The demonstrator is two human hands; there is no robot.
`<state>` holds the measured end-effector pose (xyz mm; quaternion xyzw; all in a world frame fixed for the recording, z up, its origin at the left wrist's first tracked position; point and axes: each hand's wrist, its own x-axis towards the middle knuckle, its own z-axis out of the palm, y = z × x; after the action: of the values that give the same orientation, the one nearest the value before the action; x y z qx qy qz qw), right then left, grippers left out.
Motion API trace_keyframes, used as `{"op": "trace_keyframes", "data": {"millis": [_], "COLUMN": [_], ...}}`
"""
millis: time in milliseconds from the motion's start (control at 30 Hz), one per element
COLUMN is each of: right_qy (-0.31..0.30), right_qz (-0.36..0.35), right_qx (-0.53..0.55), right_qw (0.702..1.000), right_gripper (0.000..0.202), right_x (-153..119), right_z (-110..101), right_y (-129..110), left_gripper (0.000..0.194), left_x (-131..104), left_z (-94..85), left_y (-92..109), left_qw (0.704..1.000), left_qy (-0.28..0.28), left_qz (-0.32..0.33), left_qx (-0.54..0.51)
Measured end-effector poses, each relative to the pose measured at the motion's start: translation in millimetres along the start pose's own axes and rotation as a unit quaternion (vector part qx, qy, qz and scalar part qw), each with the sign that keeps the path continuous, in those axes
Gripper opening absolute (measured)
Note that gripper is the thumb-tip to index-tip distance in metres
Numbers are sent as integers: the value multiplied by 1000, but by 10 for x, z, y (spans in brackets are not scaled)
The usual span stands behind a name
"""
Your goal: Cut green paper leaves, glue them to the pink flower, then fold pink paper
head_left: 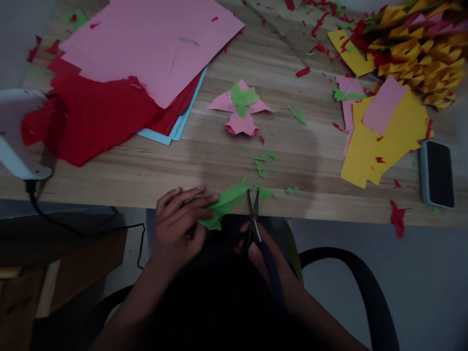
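Note:
At the near table edge, my left hand pinches a strip of green crepe paper between thumb and fingers. The paper points right, toward the scissors in my right hand. Their dark blue handles are gripped in my fingers, and the blades stand slightly apart at the strip's right tip. A small green scrap lies just right of the blades. Farther back on the table rests a folded pink paper flower with green paper leaves on it.
Pink sheets and red sheets are stacked at the left, beside a white glue gun with a black cord. Yellow paper pieces, a phone and a heap of yellow folded paper lie right.

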<state>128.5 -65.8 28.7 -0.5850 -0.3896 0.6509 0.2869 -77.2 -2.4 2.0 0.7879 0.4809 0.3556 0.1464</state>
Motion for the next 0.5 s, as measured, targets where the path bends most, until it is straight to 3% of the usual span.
{"op": "trace_keyframes", "data": {"millis": [233, 367, 500], "right_qy": [-2, 11, 18], "right_qz": [54, 55, 52], "right_qx": [49, 28, 19], "right_qw": [997, 998, 998], "right_gripper": [44, 41, 39], "right_x": [49, 65, 57], "right_z": [-2, -9, -56], "right_y": [-48, -75, -90], "left_gripper": [19, 6, 7], "left_x": [36, 47, 113], "left_z": [-82, -21, 49], "left_y": [20, 37, 66], "left_qw": [999, 1000, 998], "left_qy": [-40, -19, 6], "left_qz": [7, -5, -25], "left_qx": [-7, 22, 65]}}
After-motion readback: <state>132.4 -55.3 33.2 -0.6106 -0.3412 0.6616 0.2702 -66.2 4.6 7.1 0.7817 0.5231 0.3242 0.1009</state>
